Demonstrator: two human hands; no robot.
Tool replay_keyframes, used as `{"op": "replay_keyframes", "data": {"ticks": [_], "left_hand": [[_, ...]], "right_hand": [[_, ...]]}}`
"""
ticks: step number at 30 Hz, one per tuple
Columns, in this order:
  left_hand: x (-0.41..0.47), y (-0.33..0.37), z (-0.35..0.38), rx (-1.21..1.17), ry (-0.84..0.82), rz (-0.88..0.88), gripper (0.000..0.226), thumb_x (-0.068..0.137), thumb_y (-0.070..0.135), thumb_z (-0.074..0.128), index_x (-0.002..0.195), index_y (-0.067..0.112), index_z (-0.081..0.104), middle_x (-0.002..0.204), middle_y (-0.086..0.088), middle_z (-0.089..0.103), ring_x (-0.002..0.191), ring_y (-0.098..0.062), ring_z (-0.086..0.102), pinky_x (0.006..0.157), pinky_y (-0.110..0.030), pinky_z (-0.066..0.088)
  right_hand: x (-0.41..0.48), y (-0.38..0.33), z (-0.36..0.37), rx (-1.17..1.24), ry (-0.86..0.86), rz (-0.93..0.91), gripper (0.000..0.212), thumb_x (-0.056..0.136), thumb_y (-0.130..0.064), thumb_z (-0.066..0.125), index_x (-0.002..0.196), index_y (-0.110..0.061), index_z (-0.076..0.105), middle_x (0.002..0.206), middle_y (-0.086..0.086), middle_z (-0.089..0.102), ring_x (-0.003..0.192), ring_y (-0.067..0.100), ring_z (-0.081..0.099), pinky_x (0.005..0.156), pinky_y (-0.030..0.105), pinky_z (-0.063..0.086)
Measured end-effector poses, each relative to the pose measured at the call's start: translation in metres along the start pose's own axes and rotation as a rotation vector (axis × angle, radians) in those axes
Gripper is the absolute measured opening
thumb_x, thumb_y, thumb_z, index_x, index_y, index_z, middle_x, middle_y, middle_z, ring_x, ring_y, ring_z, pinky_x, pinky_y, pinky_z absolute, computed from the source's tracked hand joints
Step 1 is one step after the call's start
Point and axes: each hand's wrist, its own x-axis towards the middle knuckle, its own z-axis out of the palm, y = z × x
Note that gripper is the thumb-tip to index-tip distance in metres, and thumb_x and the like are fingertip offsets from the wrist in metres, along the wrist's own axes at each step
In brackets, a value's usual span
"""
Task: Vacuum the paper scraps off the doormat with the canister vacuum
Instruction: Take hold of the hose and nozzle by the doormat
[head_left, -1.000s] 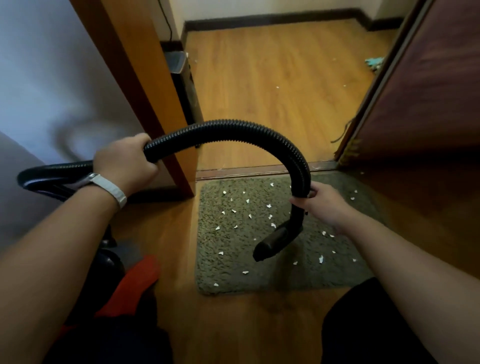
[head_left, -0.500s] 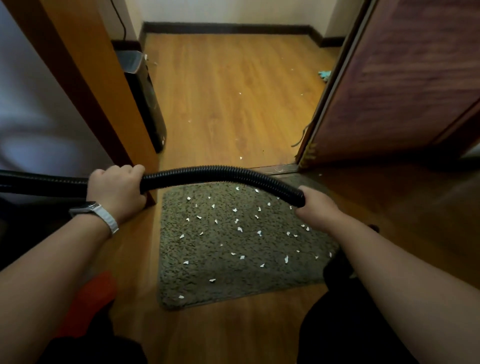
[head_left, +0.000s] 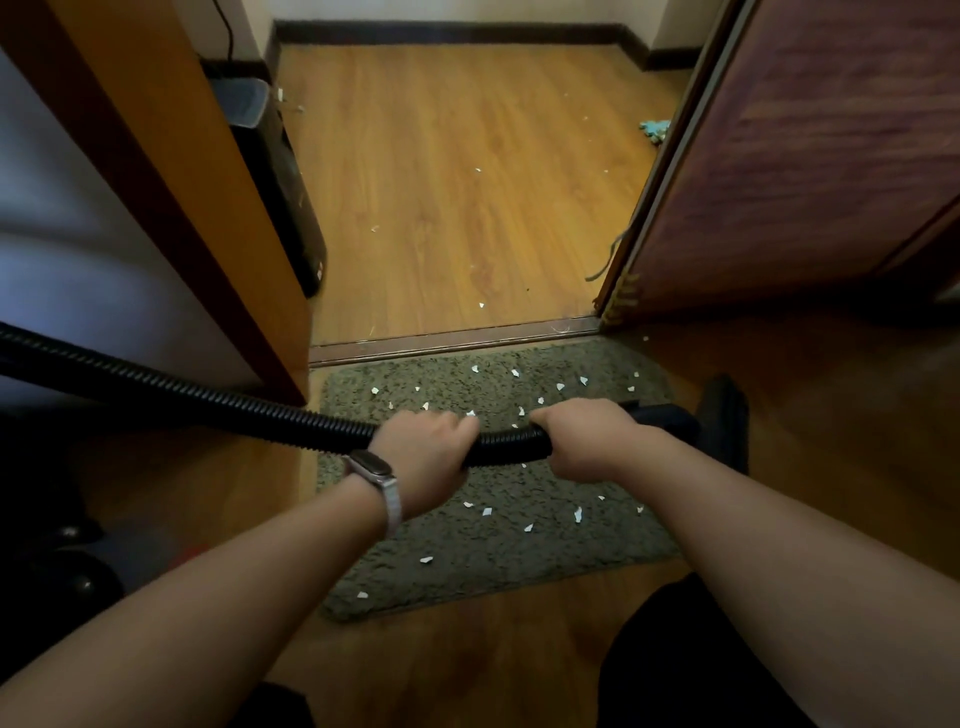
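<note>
A grey-green doormat (head_left: 519, 561) lies before the door threshold, dotted with several white paper scraps (head_left: 487, 512). A black ribbed vacuum hose (head_left: 208, 397) runs from the left edge across the mat. My left hand (head_left: 423, 457), with a watch on its wrist, grips the hose over the mat's middle. Just to its right, my right hand (head_left: 584, 441) grips the hose near its smooth black end (head_left: 665, 415), which points right. The dark canister body (head_left: 57, 577) sits low at the left, mostly in shadow.
An orange door frame (head_left: 171, 171) stands on the left with a black appliance (head_left: 280, 171) behind it. A dark red open door (head_left: 810, 156) is on the right. A dark upright object (head_left: 724, 421) stands at the mat's right edge. Scraps also lie on the wooden floor (head_left: 467, 182) beyond.
My left hand slid right along the hose until it sits close beside my right hand. The hose dropped from a high arch to a low line across the mat.
</note>
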Motion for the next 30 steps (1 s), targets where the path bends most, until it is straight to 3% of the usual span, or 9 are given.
{"op": "replay_keyframes", "data": {"ticks": [6, 9, 12, 14, 17, 19, 22, 26, 30], "left_hand": [[0.02, 0.025, -0.013, -0.088, -0.009, -0.112, 0.026, 0.091, 0.045, 0.05, 0.103, 0.022, 0.046, 0.085, 0.002, 0.063, 0.074, -0.024, 0.063, 0.056, -0.031, 0.044], [0.024, 0.018, -0.015, -0.162, -0.026, -0.23, 0.026, 0.089, 0.049, 0.053, 0.096, 0.025, 0.045, 0.076, 0.007, 0.054, 0.072, -0.021, 0.061, 0.053, -0.028, 0.039], [0.024, 0.017, -0.016, -0.262, -0.016, -0.349, 0.026, 0.087, 0.051, 0.054, 0.093, 0.027, 0.045, 0.075, 0.008, 0.059, 0.065, -0.018, 0.056, 0.051, -0.027, 0.038], [0.026, 0.017, -0.018, -0.357, -0.006, -0.424, 0.027, 0.086, 0.051, 0.055, 0.094, 0.026, 0.049, 0.073, 0.009, 0.059, 0.063, -0.015, 0.058, 0.052, -0.027, 0.046], [0.026, 0.018, -0.022, -0.521, -0.009, -0.502, 0.026, 0.086, 0.052, 0.057, 0.092, 0.027, 0.051, 0.073, 0.008, 0.061, 0.06, -0.014, 0.062, 0.054, -0.031, 0.055], [0.025, 0.02, -0.024, -0.625, -0.009, -0.538, 0.024, 0.086, 0.051, 0.059, 0.094, 0.028, 0.053, 0.075, 0.006, 0.063, 0.061, -0.015, 0.064, 0.055, -0.034, 0.058], [0.022, 0.033, -0.023, -0.678, -0.003, -0.555, 0.026, 0.085, 0.051, 0.06, 0.097, 0.029, 0.054, 0.076, 0.006, 0.063, 0.064, -0.015, 0.063, 0.057, -0.033, 0.056], [0.018, 0.063, -0.017, -0.739, -0.035, -0.516, 0.028, 0.084, 0.051, 0.059, 0.09, 0.026, 0.05, 0.077, 0.005, 0.061, 0.066, -0.018, 0.06, 0.056, -0.03, 0.046], [0.021, 0.081, -0.014, -1.329, -0.072, -0.553, 0.025, 0.083, 0.039, 0.065, 0.081, 0.017, 0.054, 0.066, 0.0, 0.058, 0.056, -0.021, 0.052, 0.053, -0.035, 0.043]], "right_hand": [[0.003, -0.01, 0.0, -0.01, 0.144, -0.057, 0.022, 0.086, -0.016, 0.055, 0.106, -0.026, 0.052, 0.093, -0.005, 0.059, 0.093, 0.024, 0.061, 0.075, 0.037, 0.038], [0.005, -0.008, 0.0, 0.067, 0.267, -0.059, 0.032, 0.085, -0.018, 0.059, 0.116, -0.025, 0.053, 0.108, -0.002, 0.058, 0.103, 0.023, 0.055, 0.09, 0.038, 0.04], [0.001, -0.009, -0.003, 0.234, 0.425, -0.015, 0.041, 0.086, -0.024, 0.062, 0.126, -0.026, 0.054, 0.12, -0.004, 0.052, 0.112, 0.019, 0.047, 0.106, 0.039, 0.035], [-0.005, -0.01, -0.009, 0.415, 0.594, 0.089, 0.035, 0.087, -0.024, 0.061, 0.121, -0.023, 0.055, 0.119, -0.006, 0.047, 0.11, 0.016, 0.043, 0.102, 0.036, 0.04], [-0.012, -0.011, -0.019, 0.733, 0.754, 0.314, 0.013, 0.088, -0.023, 0.06, 0.096, -0.02, 0.051, 0.1, -0.005, 0.047, 0.088, 0.014, 0.046, 0.075, 0.029, 0.044], [-0.014, -0.011, -0.023, 1.18, 0.661, 0.459, 0.014, 0.09, -0.029, 0.059, 0.096, -0.02, 0.049, 0.093, 0.0, 0.054, 0.078, 0.016, 0.053, 0.068, 0.036, 0.051], [-0.009, -0.012, -0.021, 1.657, 0.407, 0.485, 0.036, 0.095, -0.042, 0.059, 0.118, -0.017, 0.047, 0.106, 0.007, 0.062, 0.094, 0.022, 0.064, 0.086, 0.045, 0.058], [0.005, -0.017, -0.018, 1.878, 0.538, 0.466, 0.03, 0.098, -0.028, 0.059, 0.119, -0.015, 0.042, 0.11, 0.017, 0.065, 0.095, 0.033, 0.071, 0.085, 0.046, 0.06], [0.009, -0.023, -0.017, 1.874, 0.604, 0.341, 0.024, 0.097, -0.019, 0.061, 0.112, -0.019, 0.043, 0.098, 0.018, 0.066, 0.076, 0.029, 0.072, 0.078, 0.046, 0.061]]}}
